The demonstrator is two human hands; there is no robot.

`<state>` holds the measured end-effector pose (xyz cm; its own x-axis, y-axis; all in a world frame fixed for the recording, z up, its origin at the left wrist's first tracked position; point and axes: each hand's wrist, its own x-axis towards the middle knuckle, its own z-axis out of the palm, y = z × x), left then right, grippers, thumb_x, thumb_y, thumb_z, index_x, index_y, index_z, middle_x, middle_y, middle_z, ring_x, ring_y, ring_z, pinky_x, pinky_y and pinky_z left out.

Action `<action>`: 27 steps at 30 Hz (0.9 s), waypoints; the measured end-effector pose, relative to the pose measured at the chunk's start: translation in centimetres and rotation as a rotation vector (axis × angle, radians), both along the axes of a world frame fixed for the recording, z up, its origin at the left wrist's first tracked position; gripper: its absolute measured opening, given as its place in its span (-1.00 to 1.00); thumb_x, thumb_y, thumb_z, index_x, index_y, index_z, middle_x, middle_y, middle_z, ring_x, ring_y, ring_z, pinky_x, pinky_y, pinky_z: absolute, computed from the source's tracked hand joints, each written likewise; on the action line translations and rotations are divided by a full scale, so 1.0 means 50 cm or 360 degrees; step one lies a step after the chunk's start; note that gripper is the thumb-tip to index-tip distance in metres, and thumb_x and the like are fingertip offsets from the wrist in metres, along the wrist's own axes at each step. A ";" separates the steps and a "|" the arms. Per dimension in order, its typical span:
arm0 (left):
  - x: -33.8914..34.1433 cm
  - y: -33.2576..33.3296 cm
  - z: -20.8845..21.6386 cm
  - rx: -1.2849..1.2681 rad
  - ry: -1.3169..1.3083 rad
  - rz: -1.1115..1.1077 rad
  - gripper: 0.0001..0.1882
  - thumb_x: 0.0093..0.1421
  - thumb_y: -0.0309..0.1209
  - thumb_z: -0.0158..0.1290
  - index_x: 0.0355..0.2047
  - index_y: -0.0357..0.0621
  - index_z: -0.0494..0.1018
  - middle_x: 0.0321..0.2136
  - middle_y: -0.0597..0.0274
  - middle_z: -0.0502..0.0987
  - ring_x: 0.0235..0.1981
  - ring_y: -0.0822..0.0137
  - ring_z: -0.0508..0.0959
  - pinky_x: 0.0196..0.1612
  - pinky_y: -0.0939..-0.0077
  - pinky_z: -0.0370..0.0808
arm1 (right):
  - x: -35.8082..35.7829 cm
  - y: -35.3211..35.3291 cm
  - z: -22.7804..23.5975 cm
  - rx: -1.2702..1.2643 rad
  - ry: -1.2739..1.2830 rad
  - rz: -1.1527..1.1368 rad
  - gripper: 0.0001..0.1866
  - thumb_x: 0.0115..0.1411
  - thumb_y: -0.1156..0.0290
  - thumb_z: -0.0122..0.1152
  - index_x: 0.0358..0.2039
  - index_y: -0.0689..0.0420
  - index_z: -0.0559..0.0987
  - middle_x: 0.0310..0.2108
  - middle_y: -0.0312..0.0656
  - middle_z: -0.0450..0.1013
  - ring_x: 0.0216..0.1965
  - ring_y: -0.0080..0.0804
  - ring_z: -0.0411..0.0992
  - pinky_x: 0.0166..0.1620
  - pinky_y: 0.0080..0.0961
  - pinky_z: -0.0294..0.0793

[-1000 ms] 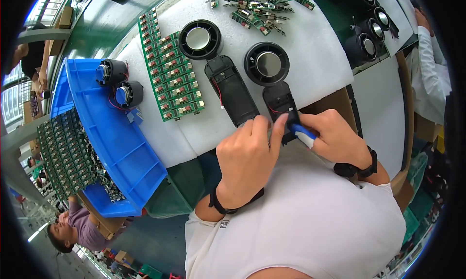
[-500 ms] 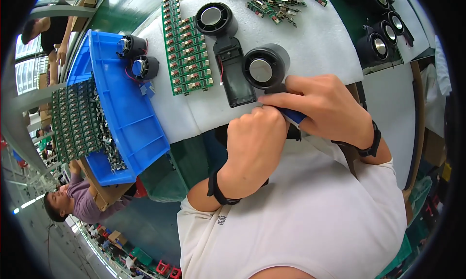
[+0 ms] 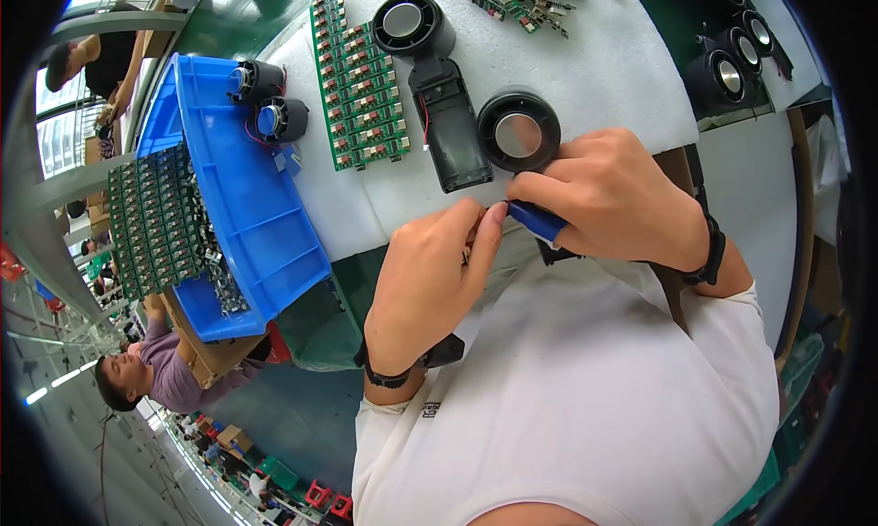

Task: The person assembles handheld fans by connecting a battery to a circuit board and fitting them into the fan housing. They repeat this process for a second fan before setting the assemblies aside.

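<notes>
My right hand (image 3: 631,197) grips a small black fan unit (image 3: 519,134) with a round head and silver centre; its handle is mostly hidden. A blue cylinder (image 3: 537,220), like a battery cell, shows under these fingers, pointing toward my other hand. My left hand (image 3: 425,293) is closed in a pinch, thumb and forefinger meeting at the cylinder's end; whatever lies between them is too small to make out. Just left of the held unit, a second fan unit (image 3: 402,20) lies on the white foam sheet (image 3: 604,78), its hollow handle (image 3: 455,133) facing up with a thin red wire.
Green circuit boards (image 3: 366,105) lie in a panel left of the second unit, with loose small boards (image 3: 526,3) beyond. A blue bin (image 3: 247,178) at left carries boards and two motors (image 3: 282,121). More black fan units (image 3: 727,73) stand far right. Co-workers (image 3: 169,370) are at left.
My left hand has turned from a knuckles-up fist to a thumb-and-forefinger pinch, shifting left and down. The held fan unit has tilted and moved slightly right; the whole view has shifted a little.
</notes>
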<state>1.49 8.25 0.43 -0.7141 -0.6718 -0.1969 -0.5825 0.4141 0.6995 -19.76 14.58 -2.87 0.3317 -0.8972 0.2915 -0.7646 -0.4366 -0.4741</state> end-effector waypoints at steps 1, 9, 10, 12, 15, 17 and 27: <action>0.001 0.003 0.002 0.0005 -0.0002 0.0003 -0.73 0.36 -0.37 0.08 -0.44 -0.28 0.40 -0.60 -0.08 0.49 -0.61 -0.11 0.46 -0.53 0.13 0.36 | 0.002 0.001 0.000 0.0005 -0.0002 0.0003 -0.69 -0.18 0.45 0.39 -0.32 0.03 0.60 -0.63 -0.32 0.46 -0.58 -0.32 0.47 -0.52 -0.37 0.37; -0.008 0.024 -0.031 -0.0101 0.0216 0.0121 -0.77 0.33 -0.39 0.13 -0.42 -0.27 0.42 -0.63 0.00 0.47 -0.64 0.02 0.48 -0.56 0.27 0.38 | 0.010 -0.002 0.008 0.0009 0.0057 -0.0032 -0.71 -0.17 0.42 0.40 -0.35 0.05 0.58 -0.62 -0.34 0.46 -0.58 -0.33 0.46 -0.50 -0.38 0.38; -0.005 0.026 -0.022 -0.0030 0.0193 0.0129 -0.78 0.33 -0.39 0.14 -0.41 -0.26 0.42 -0.63 0.02 0.47 -0.64 0.04 0.48 -0.56 0.28 0.38 | 0.011 -0.001 0.007 0.0021 0.0050 -0.0034 -0.70 -0.17 0.42 0.40 -0.35 0.05 0.59 -0.62 -0.34 0.47 -0.58 -0.33 0.47 -0.49 -0.39 0.38; 0.000 0.027 -0.010 0.0110 0.0146 0.0144 -0.79 0.32 -0.41 0.14 -0.40 -0.26 0.42 -0.63 0.05 0.46 -0.65 0.07 0.49 -0.56 0.30 0.39 | 0.014 0.000 0.004 0.0043 0.0034 -0.0039 -0.70 -0.18 0.42 0.40 -0.34 0.05 0.59 -0.61 -0.34 0.48 -0.57 -0.34 0.48 -0.48 -0.39 0.39; 0.002 0.032 -0.035 -0.0023 0.0290 0.0110 -0.78 0.31 -0.39 0.16 -0.41 -0.26 0.41 -0.61 0.07 0.48 -0.65 0.11 0.49 -0.57 0.32 0.39 | 0.015 0.004 -0.004 0.0006 0.0026 -0.0054 -0.68 -0.18 0.42 0.40 -0.32 0.05 0.61 -0.59 -0.33 0.50 -0.56 -0.34 0.49 -0.47 -0.41 0.41; -0.003 0.036 -0.040 -0.0093 0.0359 0.0106 -0.77 0.31 -0.38 0.17 -0.41 -0.25 0.41 -0.61 0.08 0.48 -0.66 0.13 0.49 -0.57 0.34 0.38 | 0.019 0.004 -0.008 -0.0013 0.0020 -0.0049 -0.68 -0.18 0.42 0.40 -0.31 0.05 0.62 -0.58 -0.33 0.51 -0.55 -0.34 0.49 -0.47 -0.41 0.42; 0.043 0.023 -0.028 0.0252 0.0328 0.0241 -0.90 0.32 -0.49 0.12 -0.26 -0.26 0.44 -0.57 0.27 0.42 -0.57 0.47 0.46 -0.48 0.55 0.40 | 0.016 0.005 -0.031 -0.0202 -0.0064 0.0005 -0.63 -0.19 0.44 0.41 -0.27 0.11 0.62 -0.56 -0.32 0.50 -0.56 -0.37 0.47 -0.45 -0.45 0.45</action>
